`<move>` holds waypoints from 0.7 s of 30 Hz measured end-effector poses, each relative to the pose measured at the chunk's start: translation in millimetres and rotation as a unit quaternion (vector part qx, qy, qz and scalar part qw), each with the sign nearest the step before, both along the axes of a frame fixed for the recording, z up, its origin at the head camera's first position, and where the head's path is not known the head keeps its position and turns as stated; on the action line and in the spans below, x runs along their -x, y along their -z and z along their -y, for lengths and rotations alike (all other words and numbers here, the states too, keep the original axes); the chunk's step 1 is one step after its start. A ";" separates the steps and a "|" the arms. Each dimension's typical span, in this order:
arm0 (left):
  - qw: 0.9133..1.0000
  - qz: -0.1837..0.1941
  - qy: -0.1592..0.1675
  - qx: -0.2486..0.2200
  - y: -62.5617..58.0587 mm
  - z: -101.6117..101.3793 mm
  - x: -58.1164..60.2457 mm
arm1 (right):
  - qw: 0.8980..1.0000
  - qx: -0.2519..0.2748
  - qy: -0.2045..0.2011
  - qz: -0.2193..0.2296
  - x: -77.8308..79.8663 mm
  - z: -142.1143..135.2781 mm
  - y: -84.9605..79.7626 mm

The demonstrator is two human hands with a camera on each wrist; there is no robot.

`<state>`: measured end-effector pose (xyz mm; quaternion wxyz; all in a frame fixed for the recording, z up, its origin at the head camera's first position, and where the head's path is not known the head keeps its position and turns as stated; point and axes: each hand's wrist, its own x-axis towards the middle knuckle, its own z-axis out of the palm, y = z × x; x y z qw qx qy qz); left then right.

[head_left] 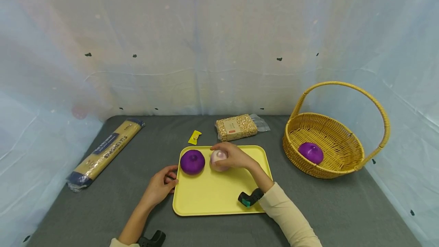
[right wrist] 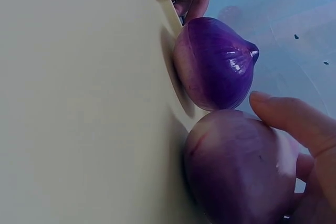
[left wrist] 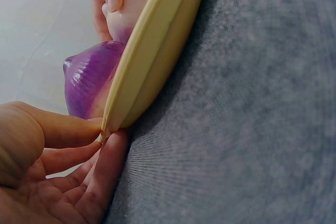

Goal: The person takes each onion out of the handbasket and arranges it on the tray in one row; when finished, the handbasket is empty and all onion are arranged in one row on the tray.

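Your left hand (head_left: 161,185) pinched the left rim of the yellow tray (head_left: 209,197). Your right hand (head_left: 236,157) gripped the pale onion (head_left: 217,157) at the tray's far side, just right of a purple onion (head_left: 192,162). Second purple onion (head_left: 311,153) sat in the basket (head_left: 339,149), right; spaghetti pack (head_left: 106,152) lay left on the worktop (head_left: 140,153).
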<state>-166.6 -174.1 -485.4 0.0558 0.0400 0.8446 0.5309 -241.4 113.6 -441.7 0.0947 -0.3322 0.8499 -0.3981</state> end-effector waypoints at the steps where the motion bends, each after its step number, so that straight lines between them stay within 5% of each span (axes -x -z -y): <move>1: 1.000 0.000 0.000 0.000 0.0 0.0 0.1 | 1.000 0.001 0.000 0.000 -0.1 -0.1 -0.2; 21: 1.000 0.005 -0.004 0.003 -1.6 -0.6 -0.3 | 0.999 0.024 0.026 -0.019 -0.7 -17.1 -24.7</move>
